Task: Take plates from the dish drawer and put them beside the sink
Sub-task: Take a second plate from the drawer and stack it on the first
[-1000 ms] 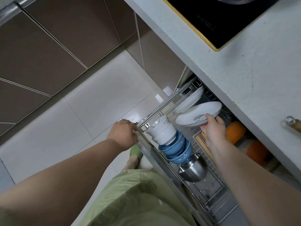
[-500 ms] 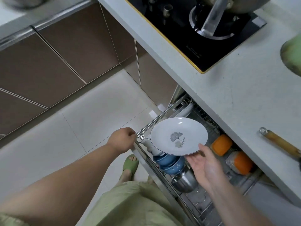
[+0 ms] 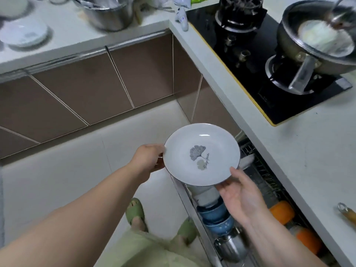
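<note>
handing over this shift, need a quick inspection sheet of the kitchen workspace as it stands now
surface: pale speckled stone countertop, bare beside the black glass gas hob.
job's things: white round plate with a grey leaf print held level over the floor; open wire dish drawer with another white plate on edge; stack of white plates on the far counter, blurred.
clutter: steel stockpot; lidded steel pan on the burner; blue bowls and a steel bowl in the drawer; orange lids.
grippers: left hand grips the plate's left rim; right hand supports the near rim, thumb on top.
cables: nothing seen.
surroundings: brown cabinet doors, pale floor tiles, green slippers.
</note>
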